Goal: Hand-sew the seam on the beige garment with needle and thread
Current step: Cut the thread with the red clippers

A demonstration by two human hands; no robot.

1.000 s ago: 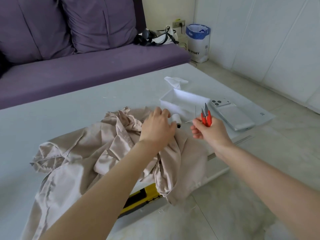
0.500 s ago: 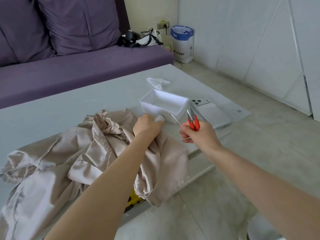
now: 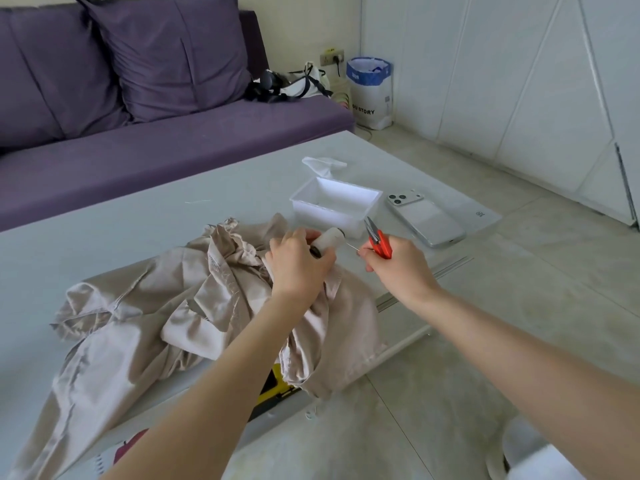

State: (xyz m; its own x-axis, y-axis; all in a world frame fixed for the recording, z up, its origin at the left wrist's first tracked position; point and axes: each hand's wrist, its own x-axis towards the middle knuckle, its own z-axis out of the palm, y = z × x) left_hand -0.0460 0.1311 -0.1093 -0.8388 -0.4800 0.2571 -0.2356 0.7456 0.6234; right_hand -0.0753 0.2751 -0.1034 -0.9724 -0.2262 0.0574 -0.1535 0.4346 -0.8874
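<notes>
A crumpled, shiny beige garment lies spread across the near part of a pale grey table, and its right end hangs over the near edge. Above its far right folds the left hand grips a white spool of thread, fingers curled round its lower end. The spool's long axis is tilted: the black-rimmed end sits low and toward the person, and the other end points up and away to the right, at a white rectangular plastic box just beyond. The right hand, just right of the spool and apart from it, is closed round red-handled thread snips, whose blades point up and left toward the box's near corner. A thin pale line runs from the right fingertips toward the spool; whether it is needle or thread I cannot tell. A white phone lies camera-side up on a white sheet, right of the box.
</notes>
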